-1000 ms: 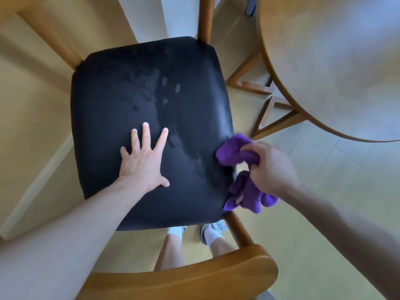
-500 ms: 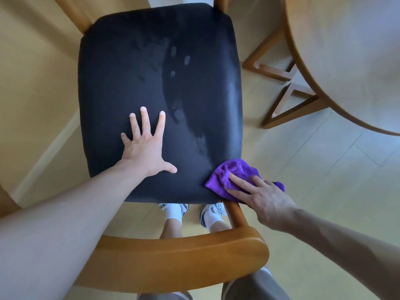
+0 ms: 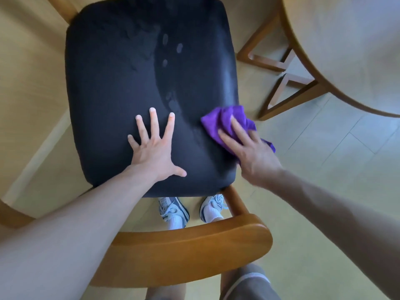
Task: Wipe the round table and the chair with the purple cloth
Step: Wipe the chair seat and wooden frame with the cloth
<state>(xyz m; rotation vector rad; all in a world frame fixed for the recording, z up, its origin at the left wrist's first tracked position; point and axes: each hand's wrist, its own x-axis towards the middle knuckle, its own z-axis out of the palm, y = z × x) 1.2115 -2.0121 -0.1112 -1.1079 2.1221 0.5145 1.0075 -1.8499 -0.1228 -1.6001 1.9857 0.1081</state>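
The left hand (image 3: 152, 148) lies flat on the black padded seat (image 3: 112, 87) of the chair (image 3: 190, 239), fingers spread wide and palm down, holding nothing. It rests on the near half of the seat, a little left of centre. A curved, paler smear with a few small oval marks runs down the middle of the seat. Right of that, the purple cloth (image 3: 218, 123) sits bunched at the seat's right edge, partly on the upholstery and partly hanging over the side. The right hand (image 3: 249, 148) presses down on it, fingers extended across the fabric rather than curled around it. The chair's curved wooden backrest crosses the bottom of the view, with two sneakers (image 3: 173, 210) visible on the floor beneath. Farther right, the round wooden table (image 3: 346, 50) fills the upper corner, well apart from the cloth.
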